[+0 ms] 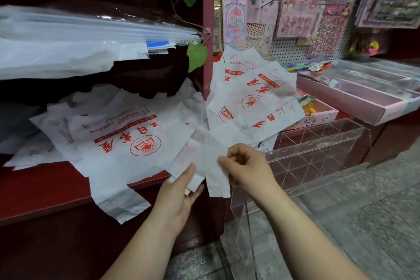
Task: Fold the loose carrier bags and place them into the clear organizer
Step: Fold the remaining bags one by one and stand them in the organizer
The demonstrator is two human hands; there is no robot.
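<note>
I hold a folded white carrier bag [202, 159] in the air in front of the shelf edge. My left hand [179, 191] pinches its lower left part between thumb and fingers. My right hand [247, 166] pinches its right edge with curled fingers. A large loose white bag with red print [118, 141] lies spread on the dark red shelf [45, 191], its handles hanging over the edge. Several more printed bags [252, 95] are piled to the right of the red post. The clear organizer [318, 150], divided into compartments, stands just right of my right hand.
A stack of clear plastic sleeves and white sheets [79, 36] fills the upper shelf. A red post [208, 29] divides the shelf from a pegboard of sticker packs [295, 18]. Pink trays [354, 98] stand behind the organizer. Grey stone floor [352, 223] lies below.
</note>
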